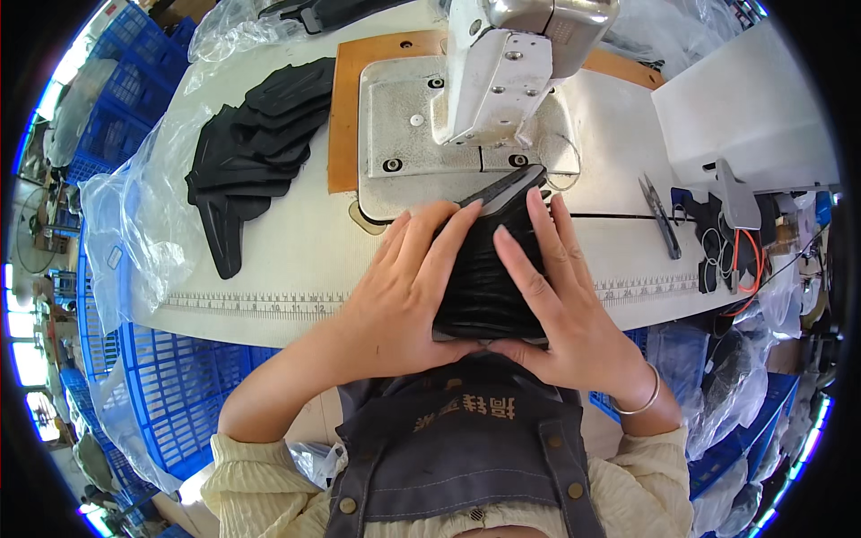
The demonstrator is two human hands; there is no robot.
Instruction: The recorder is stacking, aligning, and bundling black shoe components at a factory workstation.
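Observation:
Both my hands are closed around a thick bundle of black, layered pieces [480, 282], at the table's front edge below the sewing machine [498, 90]. My left hand [404, 291] grips its left side, with fingers over the top and the thumb along the near edge. From the right, my right hand [569, 305] presses on it with fingers stretched forward and the thumb at the near edge. A grey strip shows near the bundle's far tip, close to the machine's metal plate [404, 134]. Farther left lies a fanned pile of similar black pieces [260, 134].
Pointed metal tweezers or snips [661, 215] lie at the right, near a grey-handled tool [737, 197] and an orange cord [749, 260]. A printed ruler strip [251, 303] runs along the front edge. Blue crates [179, 386] and clear plastic [143, 224] border the table's left.

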